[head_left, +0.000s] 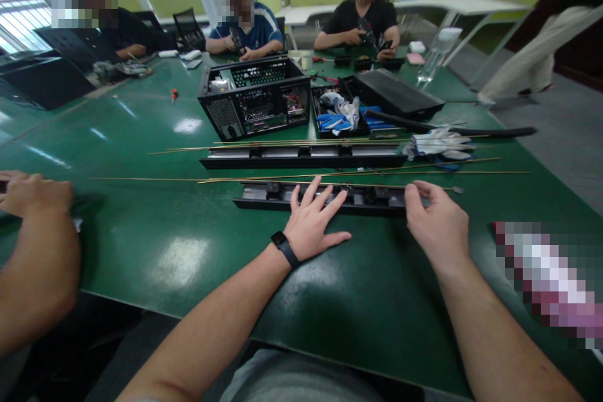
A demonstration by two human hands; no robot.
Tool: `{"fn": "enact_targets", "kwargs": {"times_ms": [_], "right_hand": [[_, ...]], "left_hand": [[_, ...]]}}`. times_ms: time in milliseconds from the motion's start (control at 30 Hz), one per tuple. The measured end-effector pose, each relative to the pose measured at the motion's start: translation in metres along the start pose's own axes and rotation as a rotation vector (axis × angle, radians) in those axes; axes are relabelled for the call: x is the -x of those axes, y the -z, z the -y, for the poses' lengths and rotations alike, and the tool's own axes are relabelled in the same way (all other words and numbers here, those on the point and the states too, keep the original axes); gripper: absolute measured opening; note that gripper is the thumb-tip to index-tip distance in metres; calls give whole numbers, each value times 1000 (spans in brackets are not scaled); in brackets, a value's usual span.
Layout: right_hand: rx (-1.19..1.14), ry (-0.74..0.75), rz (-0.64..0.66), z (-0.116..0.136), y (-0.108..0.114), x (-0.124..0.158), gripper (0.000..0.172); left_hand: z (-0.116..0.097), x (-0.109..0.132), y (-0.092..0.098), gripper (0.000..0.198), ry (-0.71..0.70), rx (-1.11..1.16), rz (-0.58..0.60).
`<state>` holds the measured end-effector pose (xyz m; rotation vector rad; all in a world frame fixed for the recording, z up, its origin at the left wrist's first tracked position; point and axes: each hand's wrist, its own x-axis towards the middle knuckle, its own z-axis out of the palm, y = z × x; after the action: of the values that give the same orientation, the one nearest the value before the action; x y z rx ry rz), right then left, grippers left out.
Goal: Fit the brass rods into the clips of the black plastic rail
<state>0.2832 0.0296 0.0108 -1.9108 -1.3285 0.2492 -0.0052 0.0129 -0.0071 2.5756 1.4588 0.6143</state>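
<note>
A long black channel-shaped rail (254,196) with a grey inner strip and black blocks lies across the green table in front of me. My left hand (313,223), with a black watch on the wrist, is spread flat over its middle, fingertips on or just above it. My right hand (438,220) has thumb and fingers closed around the rail's right end; the fingertips are partly hidden. Thin brass-coloured rods (235,180) lie along the far side of this rail. A second similar black rail (301,161) lies parallel behind it, with more thin rods along it.
Beyond the rails stand an opened computer case (271,103), a black tray (336,132) with blue-and-white gloves, and a black panel (396,91). More gloves (440,143) lie at right near a black tube (494,132). A neighbour's arm (40,245) is at left. Several people sit opposite.
</note>
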Motion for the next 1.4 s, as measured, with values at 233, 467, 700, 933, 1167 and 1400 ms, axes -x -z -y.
{"fn": "enact_targets", "kwargs": {"times_ms": [233,467,700,933,1167,1400], "right_hand": [[-40,10,40,0,-1,1,64],[-3,6,-36,-3,-2,-1,63],[-16,0,-4,-5,-3,-2,66],[8,-1,-36,-7,-1,-4,61],[-20,-12,31,-3,0,-2,67],[27,4,-42,-5,0,-4,61]], "left_hand": [[0,-1,1,95,-3,3,13],[-1,-1,2,96,3,-10,18],[-2,-1,3,96,3,-2,21],[-1,-1,2,96,6,-9,23],[-1,-1,1,96,2,-13,15],[1,0,0,96,-7,-20,5]]}}
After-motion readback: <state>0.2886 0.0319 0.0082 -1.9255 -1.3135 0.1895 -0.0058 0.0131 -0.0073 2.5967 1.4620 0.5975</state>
